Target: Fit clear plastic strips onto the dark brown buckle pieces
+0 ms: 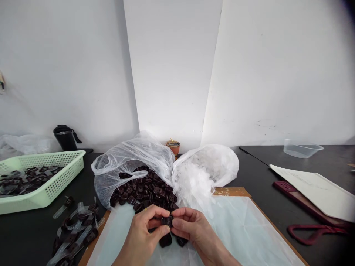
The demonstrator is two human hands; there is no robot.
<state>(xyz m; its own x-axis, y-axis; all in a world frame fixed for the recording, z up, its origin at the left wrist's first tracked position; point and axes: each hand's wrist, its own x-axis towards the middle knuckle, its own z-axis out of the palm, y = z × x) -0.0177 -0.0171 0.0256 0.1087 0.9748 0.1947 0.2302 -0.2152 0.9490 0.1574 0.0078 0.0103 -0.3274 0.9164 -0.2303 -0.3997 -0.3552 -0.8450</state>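
A small dark plastic piece (166, 221) is pinched between the fingertips of my left hand (146, 232) and my right hand (194, 229), low in the middle of the view. Two more dark pieces (165, 240) lie just beneath my hands on the pale sheet (238, 225). Directly beyond my fingers, a heap of dark brown plastic pieces (144, 188) spills from a clear plastic bag (130, 151). Beside it, a second bag (226, 166) lets out many translucent plastic strips (191, 183).
At left stand a green basket (62, 181) of assembled pieces and a black tumbler (65, 138); strips with dark pieces (80, 229) lie nearer. A small pot (173, 147) stands at the back. Rightward are a notebook (313, 188), red-handled scissors (307, 233) and a clear tub (301, 149).
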